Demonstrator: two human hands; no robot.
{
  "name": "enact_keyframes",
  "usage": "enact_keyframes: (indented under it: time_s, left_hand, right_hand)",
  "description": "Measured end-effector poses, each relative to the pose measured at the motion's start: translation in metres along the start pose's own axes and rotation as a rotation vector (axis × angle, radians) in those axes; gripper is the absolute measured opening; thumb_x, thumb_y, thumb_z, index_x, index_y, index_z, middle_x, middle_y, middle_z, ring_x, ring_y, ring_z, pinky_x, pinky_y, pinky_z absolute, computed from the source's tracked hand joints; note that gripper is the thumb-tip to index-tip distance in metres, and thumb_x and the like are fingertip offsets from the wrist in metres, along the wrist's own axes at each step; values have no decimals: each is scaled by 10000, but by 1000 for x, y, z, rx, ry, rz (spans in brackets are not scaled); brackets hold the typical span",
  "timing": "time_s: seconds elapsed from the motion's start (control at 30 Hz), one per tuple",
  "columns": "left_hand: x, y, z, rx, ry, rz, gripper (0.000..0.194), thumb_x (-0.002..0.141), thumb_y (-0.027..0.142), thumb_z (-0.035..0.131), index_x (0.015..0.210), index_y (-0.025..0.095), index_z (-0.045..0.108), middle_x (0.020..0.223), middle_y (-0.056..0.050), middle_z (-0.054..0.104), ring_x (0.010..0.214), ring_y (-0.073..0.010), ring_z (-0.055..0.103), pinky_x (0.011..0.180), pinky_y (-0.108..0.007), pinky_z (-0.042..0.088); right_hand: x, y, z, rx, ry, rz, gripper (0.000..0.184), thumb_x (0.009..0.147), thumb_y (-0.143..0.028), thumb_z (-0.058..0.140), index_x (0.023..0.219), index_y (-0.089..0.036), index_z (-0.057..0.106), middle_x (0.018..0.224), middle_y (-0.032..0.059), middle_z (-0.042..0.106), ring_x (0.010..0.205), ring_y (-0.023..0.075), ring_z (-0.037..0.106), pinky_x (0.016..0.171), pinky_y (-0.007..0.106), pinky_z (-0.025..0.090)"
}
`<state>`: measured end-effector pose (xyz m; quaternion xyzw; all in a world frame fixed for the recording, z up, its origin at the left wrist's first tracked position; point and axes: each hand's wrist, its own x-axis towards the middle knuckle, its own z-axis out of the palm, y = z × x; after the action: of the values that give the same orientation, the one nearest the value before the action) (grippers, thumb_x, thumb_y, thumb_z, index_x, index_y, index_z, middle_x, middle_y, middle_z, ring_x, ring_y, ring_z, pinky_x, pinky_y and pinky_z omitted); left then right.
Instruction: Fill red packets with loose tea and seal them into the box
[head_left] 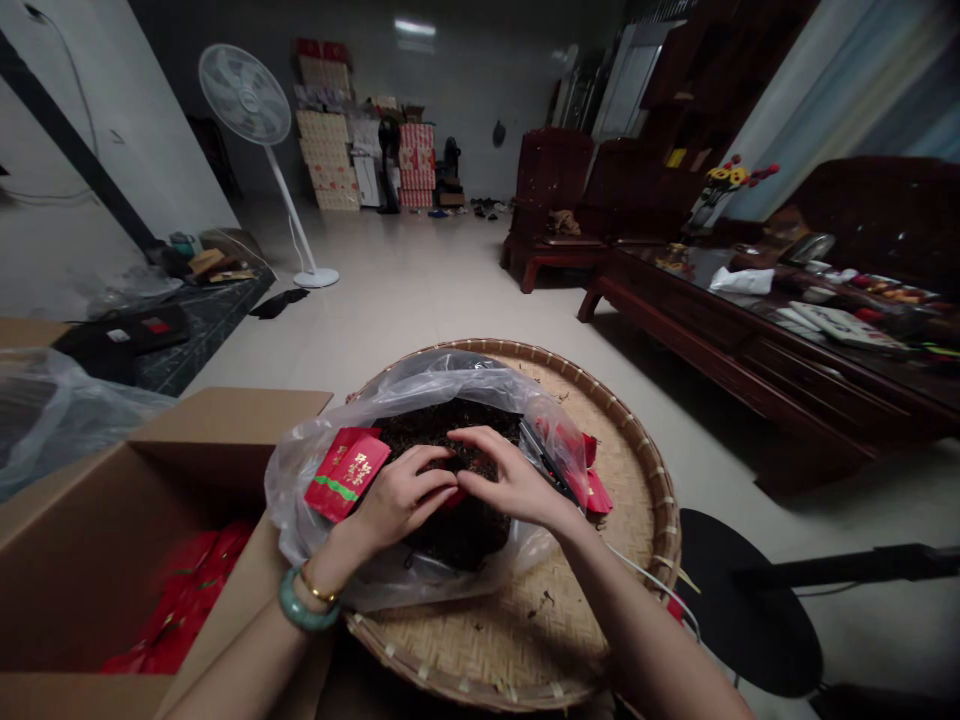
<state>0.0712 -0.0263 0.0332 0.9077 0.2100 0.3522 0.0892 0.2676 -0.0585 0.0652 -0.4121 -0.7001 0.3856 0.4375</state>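
Observation:
Both hands meet over dark loose dried leaves (pixel 465 545), which look like tea, in a clear plastic bag (pixel 300 470). My left hand (pixel 411 490) is curled, its fingertips close to the right thumb. My right hand (pixel 510 475) curves in from the other side, thumb and index finger apart at the tips. A bit of a red packet (pixel 452 497) shows between and under them; most of it is hidden. Beside my left hand lie flat red packets (pixel 349 472) with gold lettering and a green band. A dark, slim tool (pixel 551 462) lies right of my right hand.
The bag rests on a round woven bamboo tray (pixel 630 500), with more red packets (pixel 596 490) at its right. An open cardboard box (pixel 232 415) at left holds several red packets (pixel 199 590). A black round base (pixel 750 610) stands right; a wooden table (pixel 720 350) is beyond.

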Motion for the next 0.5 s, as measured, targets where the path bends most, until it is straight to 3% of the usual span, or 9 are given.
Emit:
enact_keyframes:
  time_s: [0.1, 0.27, 0.4, 0.5]
  left_hand:
    - [-1, 0, -2, -18, 1, 2, 128, 864, 165, 546, 940, 187, 647, 1077, -104, 600, 979, -198, 575, 808, -355, 526]
    - [0, 2, -6, -11, -32, 22, 132, 861, 154, 551, 940, 198, 646, 1069, -93, 591, 978, -195, 564, 818, -349, 514]
    - [0, 2, -6, 8, -32, 37, 131, 855, 138, 557, 939, 186, 645, 1075, -100, 584, 981, -193, 560, 808, -329, 511]
    - [-1, 0, -5, 17, -17, 43, 131, 856, 144, 560, 950, 183, 642, 1087, -106, 581, 989, -195, 561, 801, -328, 516]
  right_hand:
    - [-6, 6, 3, -190, 27, 14, 276, 787, -191, 601, 1055, -230, 651, 1005, 63, 642, 908, 187, 598, 808, 337, 472]
    - [-2, 17, 11, -223, 142, 44, 186, 765, -151, 605, 913, -227, 689, 813, 24, 667, 743, 159, 615, 667, 281, 479]
    - [2, 11, 16, -68, 192, 67, 153, 770, -207, 622, 910, -210, 683, 831, 29, 689, 750, 163, 637, 680, 286, 506]
    - [1, 2, 14, 40, 150, 92, 206, 800, -267, 604, 986, -205, 670, 929, 46, 708, 826, 179, 659, 745, 310, 521]
